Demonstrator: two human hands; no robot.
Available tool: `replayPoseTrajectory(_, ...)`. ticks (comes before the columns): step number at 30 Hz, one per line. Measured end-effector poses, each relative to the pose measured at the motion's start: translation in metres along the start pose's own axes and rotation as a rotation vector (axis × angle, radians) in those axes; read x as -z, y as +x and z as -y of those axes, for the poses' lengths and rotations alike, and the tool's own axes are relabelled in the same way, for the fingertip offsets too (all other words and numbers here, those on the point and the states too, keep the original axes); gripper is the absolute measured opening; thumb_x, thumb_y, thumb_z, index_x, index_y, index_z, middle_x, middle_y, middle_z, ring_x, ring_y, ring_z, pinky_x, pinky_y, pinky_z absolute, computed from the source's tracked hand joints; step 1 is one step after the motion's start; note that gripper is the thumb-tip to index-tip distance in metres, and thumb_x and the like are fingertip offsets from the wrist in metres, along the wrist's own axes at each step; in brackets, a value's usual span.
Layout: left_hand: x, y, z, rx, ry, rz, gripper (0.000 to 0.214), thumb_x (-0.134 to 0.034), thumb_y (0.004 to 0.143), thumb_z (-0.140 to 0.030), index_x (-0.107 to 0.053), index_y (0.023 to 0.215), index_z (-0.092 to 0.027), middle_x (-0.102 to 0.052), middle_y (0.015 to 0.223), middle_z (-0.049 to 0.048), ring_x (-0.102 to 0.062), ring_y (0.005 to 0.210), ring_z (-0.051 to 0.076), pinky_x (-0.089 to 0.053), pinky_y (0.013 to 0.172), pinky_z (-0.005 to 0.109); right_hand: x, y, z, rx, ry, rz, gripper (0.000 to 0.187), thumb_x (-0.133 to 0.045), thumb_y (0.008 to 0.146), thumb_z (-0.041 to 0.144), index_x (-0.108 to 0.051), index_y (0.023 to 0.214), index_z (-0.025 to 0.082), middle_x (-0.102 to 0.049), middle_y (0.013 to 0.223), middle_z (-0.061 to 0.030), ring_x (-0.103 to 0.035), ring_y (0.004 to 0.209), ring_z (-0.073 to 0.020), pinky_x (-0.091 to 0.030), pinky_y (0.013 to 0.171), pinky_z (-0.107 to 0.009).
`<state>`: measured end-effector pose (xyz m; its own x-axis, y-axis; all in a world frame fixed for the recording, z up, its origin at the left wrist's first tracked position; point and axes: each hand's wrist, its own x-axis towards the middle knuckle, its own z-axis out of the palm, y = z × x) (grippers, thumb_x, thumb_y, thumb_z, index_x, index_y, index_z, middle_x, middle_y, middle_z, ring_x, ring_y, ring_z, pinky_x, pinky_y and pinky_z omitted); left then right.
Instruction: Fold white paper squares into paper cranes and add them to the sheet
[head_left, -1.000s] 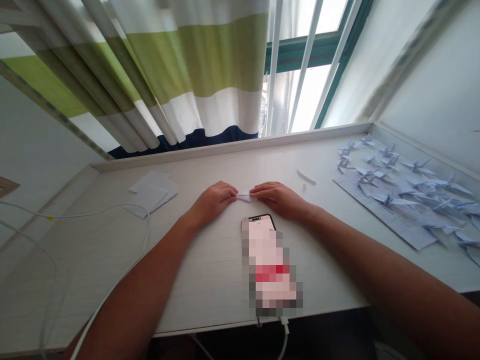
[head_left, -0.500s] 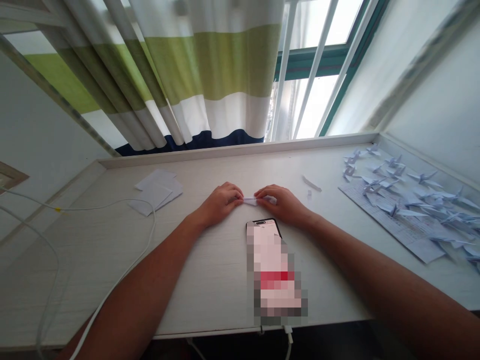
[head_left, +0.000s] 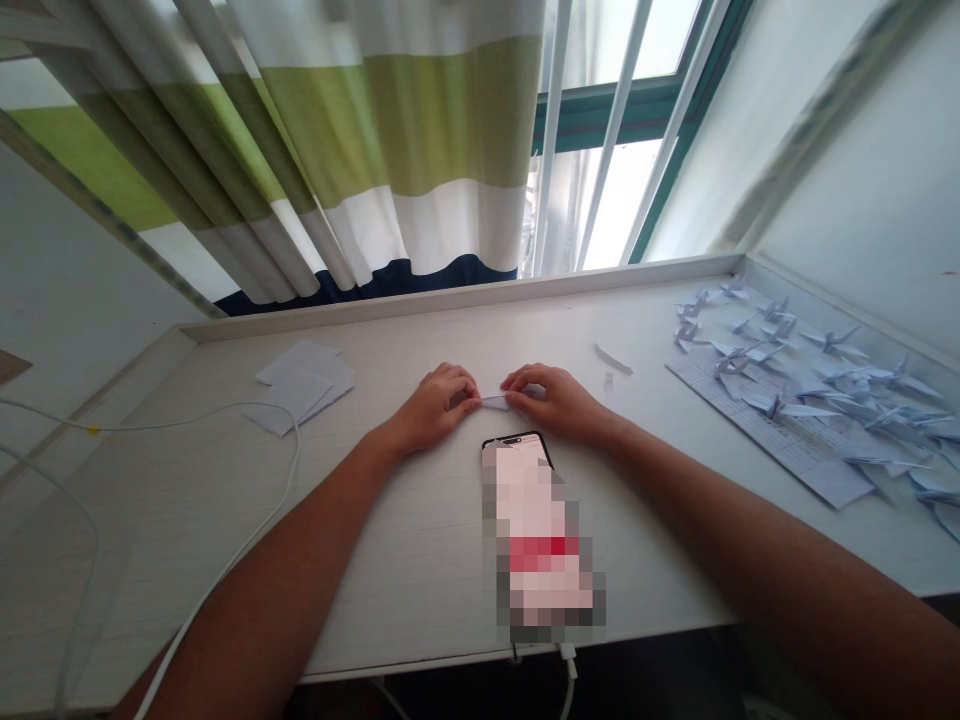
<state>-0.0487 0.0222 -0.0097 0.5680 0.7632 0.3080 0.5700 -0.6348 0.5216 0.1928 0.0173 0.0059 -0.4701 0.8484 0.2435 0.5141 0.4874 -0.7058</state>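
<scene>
Pinching folded paper [head_left: 495, 402] between left hand [head_left: 435, 405] and right hand [head_left: 551, 398], on desk [head_left: 420, 520].

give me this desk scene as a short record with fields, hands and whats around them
left hand: left hand pinches one end of the small folded white paper piece on the pale wooden desk
right hand: right hand pinches the other end
in front: smartphone with blurred screen, cable plugged in at its near end
left side: stack of white paper sheets; white cable
right side: many folded pale blue paper cranes on a printed sheet
behind: striped green, white and navy curtain
</scene>
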Motion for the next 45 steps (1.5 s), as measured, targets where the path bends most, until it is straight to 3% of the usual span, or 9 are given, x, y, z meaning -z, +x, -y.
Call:
replayPoseTrajectory(10, -0.005, -0.003, -0.006, -0.082, -0.004, -0.007, 0.015, -0.062, 0.095, -0.034, -0.074, 0.101, -0.028, -0.064, 0.128, 0.0057, -0.049, 0.123, 0.026, -0.041, 0.109, 0.049, -0.001, 0.0, -0.003, 0.074, 0.027, 0.052, 0.01, -0.066, 0.088, 0.025, -0.074, 0.089, 0.019, -0.073, 0.107, -0.0087, -0.069, 0.097, -0.0218, -0.054, 0.092, -0.038)
replayPoseTrajectory(15, -0.007, -0.002, -0.011, -0.017, -0.071, -0.01, 0.016, -0.057, 0.097, -0.03, -0.072, 0.095, -0.025, -0.066, 0.127, 0.0064, -0.05, 0.123, 0.026, -0.041, 0.111, 0.051, 0.0, 0.001, -0.007, 0.095, 0.063, 0.096, 0.014, -0.065, 0.088, 0.022, -0.075, 0.097, 0.021, -0.075, 0.109, -0.0082, -0.069, 0.105, -0.0234, -0.052, 0.098, -0.041)
replayPoseTrajectory(20, -0.004, -0.002, -0.012, -0.046, -0.044, 0.04, 0.016, -0.052, 0.099, -0.027, -0.068, 0.097, -0.022, -0.066, 0.123, 0.008, -0.05, 0.121, 0.025, -0.042, 0.109, 0.047, 0.0, 0.002, -0.011, 0.097, 0.088, 0.12, 0.012, -0.064, 0.088, 0.018, -0.075, 0.089, 0.021, -0.076, 0.111, -0.0069, -0.068, 0.11, -0.0228, -0.05, 0.103, -0.043)
replayPoseTrajectory(38, -0.003, -0.001, -0.014, -0.019, -0.089, 0.104, 0.015, -0.057, 0.097, -0.029, -0.071, 0.098, -0.025, -0.061, 0.134, 0.006, -0.046, 0.131, 0.025, -0.037, 0.116, 0.051, 0.0, 0.003, -0.011, 0.133, -0.012, 0.137, 0.016, -0.063, 0.09, 0.013, -0.076, 0.091, 0.022, -0.076, 0.109, -0.0057, -0.068, 0.111, -0.0226, -0.049, 0.103, -0.042)
replayPoseTrajectory(45, 0.0, -0.003, -0.009, 0.07, -0.185, 0.002, 0.012, -0.061, 0.093, -0.031, -0.07, 0.093, -0.023, -0.066, 0.124, 0.0082, -0.055, 0.123, 0.025, -0.042, 0.111, 0.05, 0.001, 0.002, -0.01, 0.141, -0.017, 0.143, 0.016, -0.062, 0.09, 0.013, -0.075, 0.092, 0.021, -0.076, 0.111, -0.0062, -0.068, 0.108, -0.022, -0.049, 0.103, -0.042)
